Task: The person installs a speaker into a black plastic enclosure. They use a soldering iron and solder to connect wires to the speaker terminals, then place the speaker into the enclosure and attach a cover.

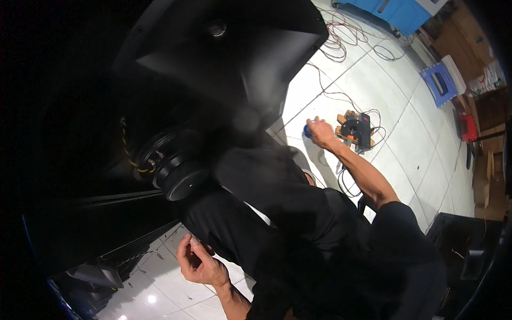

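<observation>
My right hand [322, 133] reaches down over the white tiled floor, its fingers closed on a small round blue object [308, 131] whose kind I cannot make out. Just beside it lies an orange-and-black tool holder or stand [354, 129] with cords around it. My left hand [202, 264] is at the lower left, fingers curled and thumb against the fingertips; anything in the pinch is too small to see. A large black loudspeaker horn [208, 69] rises in front of my legs. Below it is a round black driver [178, 173] with a twisted yellow-and-black wire [125, 144].
Loose thin cables [341, 34] trail over the tiles near a blue cabinet [392, 16]. A blue-and-white stool [440, 82] and a red object [468, 128] stand at the right. A black open case [458, 240] is at the lower right. Deep shadow hides the left side.
</observation>
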Available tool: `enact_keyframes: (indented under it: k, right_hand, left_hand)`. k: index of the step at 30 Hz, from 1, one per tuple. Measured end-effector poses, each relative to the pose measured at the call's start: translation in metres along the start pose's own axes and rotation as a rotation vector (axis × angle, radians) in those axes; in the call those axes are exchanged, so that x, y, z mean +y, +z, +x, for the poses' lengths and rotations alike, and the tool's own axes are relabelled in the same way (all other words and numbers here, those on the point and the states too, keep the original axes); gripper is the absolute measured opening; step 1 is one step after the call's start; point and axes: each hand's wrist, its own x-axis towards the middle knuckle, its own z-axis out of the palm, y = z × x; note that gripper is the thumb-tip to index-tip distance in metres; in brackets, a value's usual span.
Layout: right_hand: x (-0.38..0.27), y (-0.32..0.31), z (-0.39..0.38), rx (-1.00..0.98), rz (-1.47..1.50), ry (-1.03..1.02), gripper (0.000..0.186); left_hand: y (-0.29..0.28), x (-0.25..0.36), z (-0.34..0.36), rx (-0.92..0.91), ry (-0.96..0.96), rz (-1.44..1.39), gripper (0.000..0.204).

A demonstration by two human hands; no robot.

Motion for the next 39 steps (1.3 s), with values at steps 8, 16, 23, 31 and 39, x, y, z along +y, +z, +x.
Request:
enact_keyframes:
  k: [8, 16, 23, 31, 39]
  right_hand:
    - [-0.029, -0.196, -0.108, -0.15, 0.78, 0.361, 0.044]
    - [-0.138, -0.248, -0.182, -0.43, 1.848, 0.014, 0.028]
    - [-0.207, -0.221, -0.2, -0.471, 1.614, -0.221, 0.032]
    - [-0.051, -0.171, -0.124, 0.126, 0.603, -0.041, 0.015]
    - [-0.15, -0.214, -0.176, 0.482, 0.71, -0.566, 0.005]
  left_hand:
    - [0.014, 0.022, -0.035, -0.184, -0.111, -0.147, 0.015]
    - [0.046, 0.05, -0.048, -0.713, -0.16, -0.73, 0.062]
    - [0.047, 0.071, -0.047, -0.465, -0.426, -0.675, 0.059]
    - [0.022, 0.04, -0.027, -0.37, -0.232, -0.765, 0.059]
    - [0.005, 0.038, -0.037, -0.486, -0.492, -0.858, 0.061]
